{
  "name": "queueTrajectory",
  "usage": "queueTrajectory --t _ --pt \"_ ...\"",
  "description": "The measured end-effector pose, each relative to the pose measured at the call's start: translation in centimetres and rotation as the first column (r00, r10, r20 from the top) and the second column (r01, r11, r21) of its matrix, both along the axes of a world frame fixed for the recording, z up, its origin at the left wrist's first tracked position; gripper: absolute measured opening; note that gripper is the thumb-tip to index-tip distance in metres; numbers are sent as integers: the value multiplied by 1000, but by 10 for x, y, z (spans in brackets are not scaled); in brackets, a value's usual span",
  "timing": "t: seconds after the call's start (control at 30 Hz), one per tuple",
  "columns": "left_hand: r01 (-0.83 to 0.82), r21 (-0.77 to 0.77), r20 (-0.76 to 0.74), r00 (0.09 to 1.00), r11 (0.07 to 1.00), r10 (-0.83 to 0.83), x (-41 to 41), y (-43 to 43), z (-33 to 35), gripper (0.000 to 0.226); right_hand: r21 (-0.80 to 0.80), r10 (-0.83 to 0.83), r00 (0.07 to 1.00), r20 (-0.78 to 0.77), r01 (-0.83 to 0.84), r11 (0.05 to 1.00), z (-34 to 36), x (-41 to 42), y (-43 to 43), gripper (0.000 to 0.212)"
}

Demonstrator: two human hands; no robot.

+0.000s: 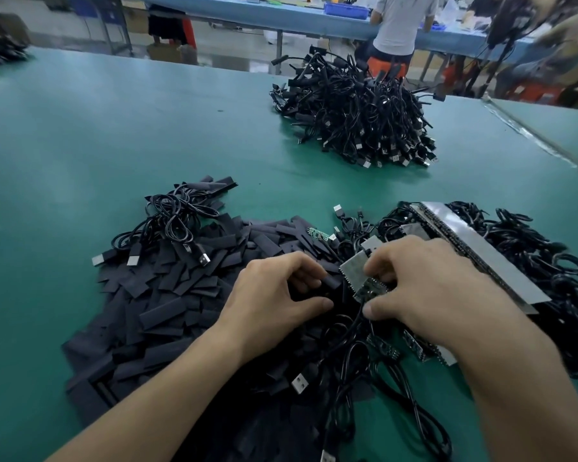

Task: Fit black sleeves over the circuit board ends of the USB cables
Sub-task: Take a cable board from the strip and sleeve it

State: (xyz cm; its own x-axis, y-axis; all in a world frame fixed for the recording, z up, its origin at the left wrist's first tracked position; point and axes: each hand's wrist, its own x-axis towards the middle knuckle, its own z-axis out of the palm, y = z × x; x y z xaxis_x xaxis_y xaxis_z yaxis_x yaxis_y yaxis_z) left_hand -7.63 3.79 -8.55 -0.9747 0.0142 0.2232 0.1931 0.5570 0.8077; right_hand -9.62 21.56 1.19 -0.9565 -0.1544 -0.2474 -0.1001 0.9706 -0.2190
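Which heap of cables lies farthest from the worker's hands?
The tall tangled heap across the green table, standing alone; the others lie by the sleeve pile.

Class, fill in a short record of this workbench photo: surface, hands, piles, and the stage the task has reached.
Surface: green table
Hands: left hand pinches a black sleeve; right hand grips a circuit board
Near left pile: loose sleeves, with a few coiled cables on top
Right pile: cables and silver strips
Far pile: heap of cables
Stage: sleeve close to the board, not yet over it
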Motion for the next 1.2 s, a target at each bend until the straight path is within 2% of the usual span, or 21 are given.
queueTrajectory --t 0.1,0.23,0.37,0.53,0.67,0.77,0.83,0.93,1.0,1.13,1.2 --pt "-11 0 -3 1000 1000 11 -1 0 -1 27 110 62 997 -35 -58 992 -9 2 -7 37" --pt "-7 31 -9 1000 999 8 -2 0 -2 27 74 103 995 -18 -102 992 -20 -3 -7 29" --pt "10 61 -15 1000 998 -10 -2 0 -1 27 -94 117 993 -35 -120 988 -16 -6 -4 18" --pt "43 128 -54 998 991 -37 -1 -1 2 26 -337 182 940 -287 -277 900 -18 -9 -11 8" --pt "71 216 -24 997 974 -67 -1 -1 3 19 -514 112 956 -272 -242 823 -35 -15 -18 10" --pt "29 301 -1 1000 953 -30 -1 -2 5 24 -677 -33 963 -269 -165 717 -46 -19 -22 16" --pt "14 381 -5 1000 925 -13 -1 -2 6 28 -758 -63 969 -240 -146 636 -49 -21 -24 13" --pt "43 517 -29 999 855 -33 -1 -2 9 18 -832 -18 980 -201 -161 530 -49 -22 -27 9" --pt "70 543 -55 997 837 -48 -2 -3 8 13 -875 19 988 -152 -143 463 -50 -21 -30 11" --pt "70 582 -50 997 810 -51 -3 -8 8 13 -970 38 996 86 75 232 -50 -19 -31 15" --pt "88 613 -43 996 785 -78 -4 -9 9 12 -982 105 982 156 143 123 -50 -19 -31 20"
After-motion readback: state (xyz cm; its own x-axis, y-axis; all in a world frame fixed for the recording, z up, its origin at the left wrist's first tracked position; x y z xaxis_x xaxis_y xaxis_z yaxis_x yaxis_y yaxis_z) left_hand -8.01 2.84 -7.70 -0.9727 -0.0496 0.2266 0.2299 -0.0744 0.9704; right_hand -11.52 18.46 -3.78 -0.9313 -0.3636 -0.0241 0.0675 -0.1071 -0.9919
